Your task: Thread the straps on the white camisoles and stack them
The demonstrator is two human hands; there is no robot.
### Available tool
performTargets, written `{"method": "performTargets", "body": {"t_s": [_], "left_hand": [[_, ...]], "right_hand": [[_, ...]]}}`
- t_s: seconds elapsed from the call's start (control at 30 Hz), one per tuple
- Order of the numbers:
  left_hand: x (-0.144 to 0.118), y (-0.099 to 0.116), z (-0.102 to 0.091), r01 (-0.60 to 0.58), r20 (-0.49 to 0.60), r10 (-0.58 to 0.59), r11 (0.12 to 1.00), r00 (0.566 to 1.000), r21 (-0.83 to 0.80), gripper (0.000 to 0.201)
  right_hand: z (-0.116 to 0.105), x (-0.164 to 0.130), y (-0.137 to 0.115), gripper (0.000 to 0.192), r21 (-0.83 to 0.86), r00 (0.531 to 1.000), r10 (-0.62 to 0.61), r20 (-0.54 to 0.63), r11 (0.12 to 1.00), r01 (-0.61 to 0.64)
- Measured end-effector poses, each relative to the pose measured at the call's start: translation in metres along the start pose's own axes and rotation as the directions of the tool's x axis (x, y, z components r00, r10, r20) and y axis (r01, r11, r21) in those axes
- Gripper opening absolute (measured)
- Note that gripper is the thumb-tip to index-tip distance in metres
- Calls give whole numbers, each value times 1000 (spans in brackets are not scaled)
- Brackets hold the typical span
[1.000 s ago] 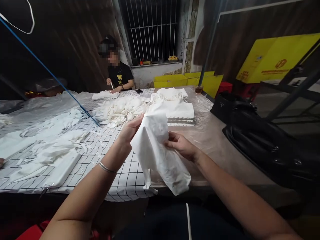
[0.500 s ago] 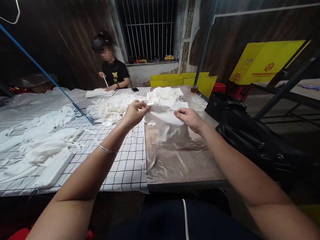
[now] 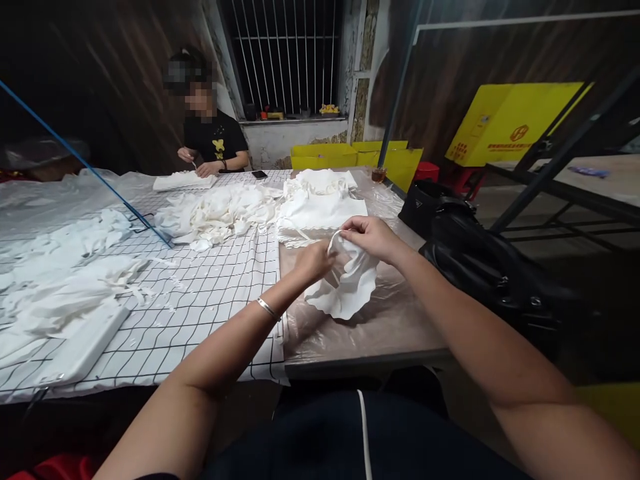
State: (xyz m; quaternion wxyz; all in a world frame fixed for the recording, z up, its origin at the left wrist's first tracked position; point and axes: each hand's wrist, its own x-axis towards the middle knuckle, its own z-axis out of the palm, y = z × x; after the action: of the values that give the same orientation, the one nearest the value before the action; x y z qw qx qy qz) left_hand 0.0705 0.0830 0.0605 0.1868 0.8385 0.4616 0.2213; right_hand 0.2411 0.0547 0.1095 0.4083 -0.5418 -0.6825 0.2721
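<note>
Head view: crumpled white fabric piece [image 3: 350, 290] at 12 o'clock on surface [image 3: 380, 330].
Hands: left hand [image 3: 313, 260] and right hand [image 3: 370, 237] both pinch it.
Risk: thin fabric may slip from pinch.

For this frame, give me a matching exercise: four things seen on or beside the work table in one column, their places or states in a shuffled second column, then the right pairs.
Things:
1. crumpled white cloth piece
2. thin silver bangle
3. small dark phone
4. black handbag

Places or states:
A. lying flat on the table's far end, near the seated person in the black shirt
B. worn on the left wrist
C. held by both hands, the left hand and the right hand, over clear plastic sheeting
D. beside the table's right edge

Pairs: 1-C, 2-B, 3-A, 4-D
</note>
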Motion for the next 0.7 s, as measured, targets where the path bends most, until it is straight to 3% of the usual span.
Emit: {"method": "performTargets", "body": {"t_s": [0.07, 0.17, 0.27, 0.43, 0.5, 0.6, 0.7], "left_hand": [[2, -4, -8, 60, -89, -44, 982, 995, 177, 24], [5, -19, -41, 103, -177, -54, 954, 983, 282, 31], [7, -35, -80, 158, -208, -105, 953, 972, 257, 28], [15, -39, -126, 359, -126, -358, 933, 925, -17, 17], [20, -31, -134, 398, -99, -406, 912, 908, -95, 18], [27, -8, -138, 330, -83, -334, 942, 939, -52, 13], [31, 19, -139, 191, -127, -173, 970, 977, 150, 12]], "right_hand": [[-14, -5, 4, 7, -247, 1000, 11, -10, 969, -13], [-38, -16, 21, 19, -571, 989, 127, -74, 808, -147], [-60, -23, 39, 26, -639, 955, 215, -204, 710, -297], [-90, -12, 52, 24, -548, 901, 248, -355, 725, -416], [-90, -2, 50, 20, -446, 897, 230, -379, 804, -394], [-65, 9, 37, 16, -214, 937, 185, -297, 943, -254], [-15, 12, 12, 42, 19, 992, 85, -98, 996, -84]]}}
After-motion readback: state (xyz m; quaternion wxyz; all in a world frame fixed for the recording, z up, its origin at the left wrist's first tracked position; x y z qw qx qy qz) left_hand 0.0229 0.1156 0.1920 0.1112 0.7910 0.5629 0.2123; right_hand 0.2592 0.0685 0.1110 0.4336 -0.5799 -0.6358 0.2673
